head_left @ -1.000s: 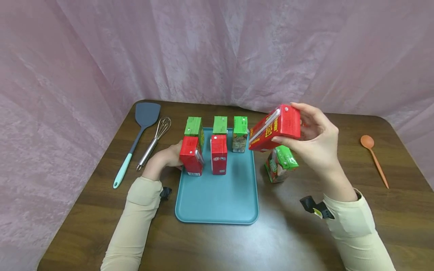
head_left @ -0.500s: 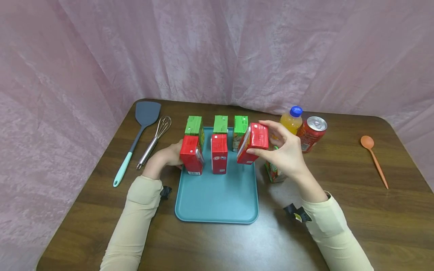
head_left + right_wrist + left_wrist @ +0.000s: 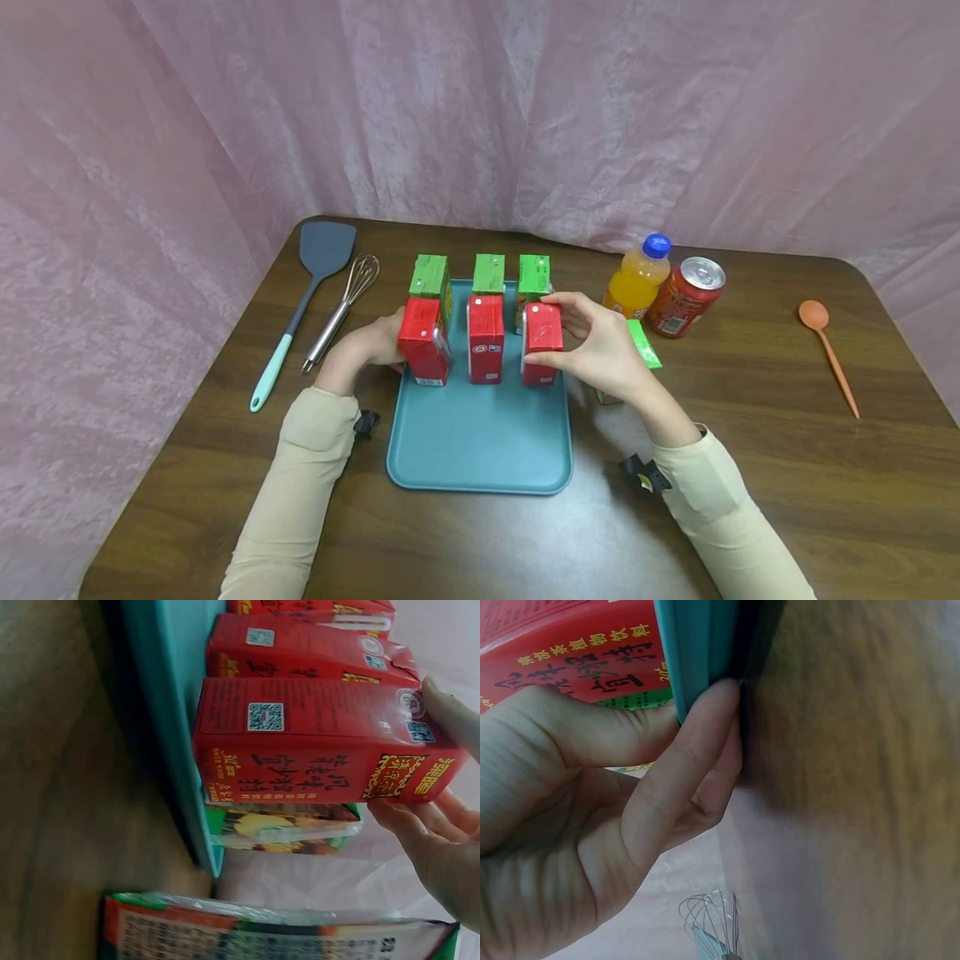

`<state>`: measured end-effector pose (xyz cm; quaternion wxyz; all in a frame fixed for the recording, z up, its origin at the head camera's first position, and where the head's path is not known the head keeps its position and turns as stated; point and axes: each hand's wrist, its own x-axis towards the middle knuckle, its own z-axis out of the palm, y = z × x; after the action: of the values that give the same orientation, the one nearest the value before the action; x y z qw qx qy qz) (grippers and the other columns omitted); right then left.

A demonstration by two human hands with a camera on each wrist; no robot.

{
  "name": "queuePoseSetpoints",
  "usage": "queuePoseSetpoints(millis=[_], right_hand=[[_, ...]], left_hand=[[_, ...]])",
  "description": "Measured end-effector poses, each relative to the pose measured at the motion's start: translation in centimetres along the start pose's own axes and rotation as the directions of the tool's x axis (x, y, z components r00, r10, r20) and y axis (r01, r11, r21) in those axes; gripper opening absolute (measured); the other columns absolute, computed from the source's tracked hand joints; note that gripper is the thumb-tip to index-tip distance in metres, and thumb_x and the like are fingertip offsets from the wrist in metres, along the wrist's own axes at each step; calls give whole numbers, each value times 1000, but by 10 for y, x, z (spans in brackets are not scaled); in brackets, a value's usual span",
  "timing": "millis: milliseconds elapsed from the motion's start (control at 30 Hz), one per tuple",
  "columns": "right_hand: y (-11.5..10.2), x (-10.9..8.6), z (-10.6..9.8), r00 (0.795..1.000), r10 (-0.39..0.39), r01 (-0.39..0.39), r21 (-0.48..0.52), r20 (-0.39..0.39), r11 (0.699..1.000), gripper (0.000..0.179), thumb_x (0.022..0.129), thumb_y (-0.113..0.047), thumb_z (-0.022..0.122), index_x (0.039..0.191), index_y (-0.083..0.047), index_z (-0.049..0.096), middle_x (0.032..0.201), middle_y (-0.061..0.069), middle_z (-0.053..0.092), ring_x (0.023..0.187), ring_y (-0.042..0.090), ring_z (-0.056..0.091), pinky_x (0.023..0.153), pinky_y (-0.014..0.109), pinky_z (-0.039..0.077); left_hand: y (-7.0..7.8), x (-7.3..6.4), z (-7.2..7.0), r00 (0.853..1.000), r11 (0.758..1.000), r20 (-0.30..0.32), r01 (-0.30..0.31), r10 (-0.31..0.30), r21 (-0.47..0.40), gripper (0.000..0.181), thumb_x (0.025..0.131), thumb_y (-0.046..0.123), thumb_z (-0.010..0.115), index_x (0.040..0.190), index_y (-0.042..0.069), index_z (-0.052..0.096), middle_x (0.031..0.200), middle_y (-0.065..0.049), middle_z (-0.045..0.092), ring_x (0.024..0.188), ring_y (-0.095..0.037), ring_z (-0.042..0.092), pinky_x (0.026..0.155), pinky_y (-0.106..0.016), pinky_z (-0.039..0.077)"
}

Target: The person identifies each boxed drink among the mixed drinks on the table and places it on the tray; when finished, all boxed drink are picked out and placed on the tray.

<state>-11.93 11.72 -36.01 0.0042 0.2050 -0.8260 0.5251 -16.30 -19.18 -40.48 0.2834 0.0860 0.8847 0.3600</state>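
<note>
My right hand grips a red drink carton near its top, thumb on one side and fingers on the other. That carton stands upright on the blue tray, at the right end of a row with two more red cartons, the middle one and the left one. Behind them is a row of three green-topped cartons. At the tray's left edge my left hand pinches the rim, as the left wrist view shows, with the thumb over the rim and fingers at the outside.
Right of the tray, a green carton stands partly hidden behind my right hand. Farther back are an orange drink bottle and a red can. A spatula and whisk lie left, an orange spoon far right.
My right hand has moved left and down with the red carton, which has gone from tilted in the air to upright on the tray. The left hand has stayed at the rim.
</note>
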Motion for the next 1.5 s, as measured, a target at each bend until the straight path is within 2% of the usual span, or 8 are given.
queuePoseSetpoints(millis=[200,500,633,767,900,1067,1300,1500], right_hand=[[4,2,5,999,54,-54,-35,5,998,70,64,-23,86,124,-9,52,115,7,62,102,22,64,86,31,51],[6,4,7,995,96,-96,1,-17,995,69,67,-18,85,126,-7,51,116,10,61,106,22,62,89,31,49],[6,4,7,995,97,-97,0,-26,995,69,67,-18,85,127,-8,51,118,9,60,108,21,59,91,34,47],[-2,1,4,997,79,-79,2,6,997,72,70,-17,83,132,-9,48,126,10,53,116,24,54,96,40,44],[-4,-1,-6,998,39,-37,-42,50,998,72,71,-21,82,134,-11,47,130,7,48,120,25,51,98,40,43],[-4,-5,-29,994,-18,33,-147,105,989,59,75,-23,79,127,-12,54,127,3,53,119,21,51,98,40,43],[3,-18,-55,989,24,15,-257,147,966,56,77,-33,76,127,-19,55,125,-1,54,116,20,52,97,46,43],[19,-29,-70,993,-26,65,-347,114,936,56,74,-30,80,123,-18,57,123,-4,55,109,13,51,88,29,45]], left_hand=[[0,1,0,1000,1000,-5,3,-3,21,59,87,5,55,136,-8,25,125,-27,42,76,-26,63,60,-34,56],[-2,2,0,1000,998,-10,-1,1,60,61,87,8,56,136,-8,24,125,-27,43,82,-28,62,60,-33,55],[-3,2,0,1000,996,-15,-17,18,83,61,87,9,56,137,-8,25,129,-26,40,85,-29,62,60,-32,55],[-3,2,-1,1000,997,-12,-20,21,70,61,87,8,56,137,-7,26,129,-26,40,84,-29,62,60,-33,55],[-3,2,0,1000,999,-4,-19,19,28,60,87,7,55,137,-8,25,126,-27,41,78,-27,63,60,-34,56],[-1,1,0,999,999,-8,-32,32,44,60,87,8,55,137,-8,26,128,-27,40,80,-28,63,60,-33,55],[-1,1,1,1000,995,1,-29,30,97,64,87,10,56,139,-8,24,133,-27,38,82,-26,62,60,-31,55],[-1,0,0,1000,999,1,-12,12,43,62,88,8,56,138,-6,23,122,-25,43,77,-26,63,61,-34,55]])
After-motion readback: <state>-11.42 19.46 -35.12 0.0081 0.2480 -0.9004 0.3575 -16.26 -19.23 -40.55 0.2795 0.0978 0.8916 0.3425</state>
